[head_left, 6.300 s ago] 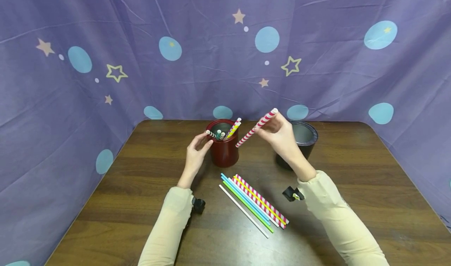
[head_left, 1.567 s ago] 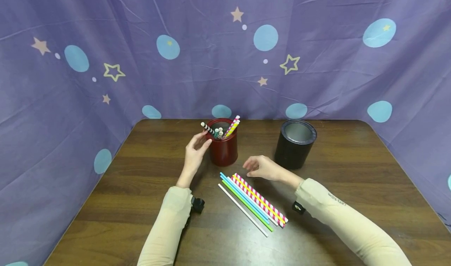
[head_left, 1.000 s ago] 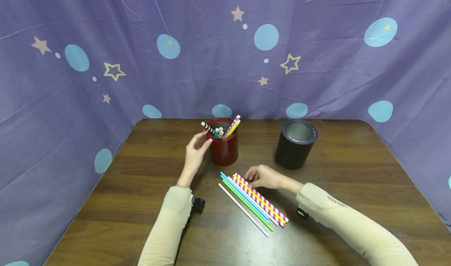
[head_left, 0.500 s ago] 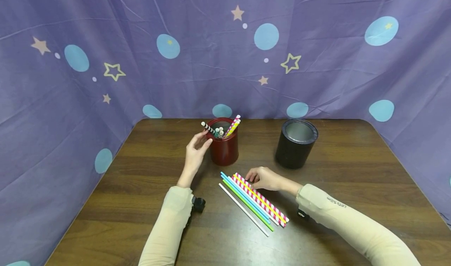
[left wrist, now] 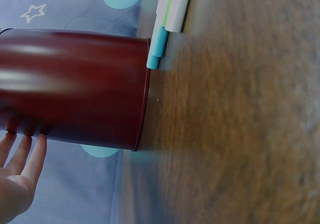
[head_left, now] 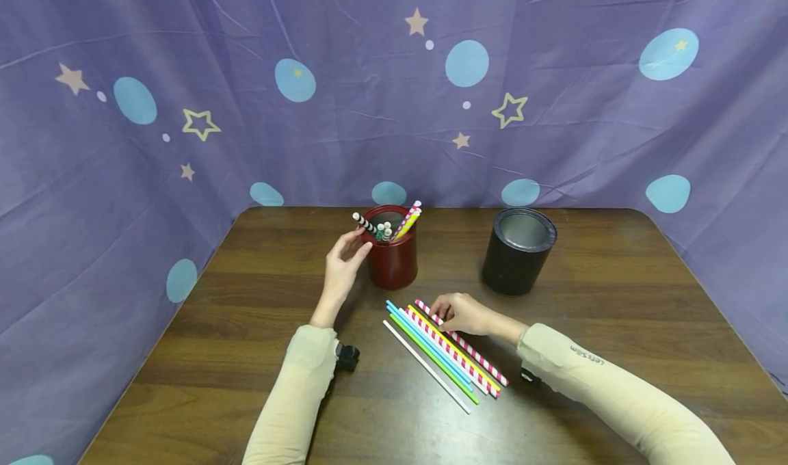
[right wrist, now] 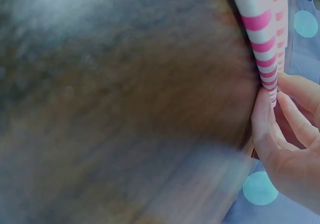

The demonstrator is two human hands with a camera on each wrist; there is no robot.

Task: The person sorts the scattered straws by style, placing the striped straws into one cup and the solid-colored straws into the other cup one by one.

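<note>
My left hand point(head_left: 340, 273) lies against the left side of the dark red can point(head_left: 392, 267), thumb and index finger at its rim. In the left wrist view, its extended fingertips touch the can's wall point(left wrist: 75, 84). Several paper straws stand in this can, among them a black-and-white one point(head_left: 364, 223) and a yellow one point(head_left: 408, 226). My right hand point(head_left: 462, 313) pinches a pink-and-white striped straw point(head_left: 480, 359) near its far end, low over the table. In the right wrist view, thumb and fingers close on the striped straw point(right wrist: 257, 22).
Beside the pinched straw lies a slanted row of straws: yellow point(head_left: 455, 350), another striped one, white, blue and green point(head_left: 443, 367). A thin white straw point(head_left: 427, 367) lies slightly apart. A black can point(head_left: 516, 263) stands at the back right. A purple curtain point(head_left: 369, 123) hangs behind the table.
Over six seconds ago my right hand held a striped straw up between the cans. Since then it came down to the row, and just now a striped straw shifted right. My left hand stayed put.
</note>
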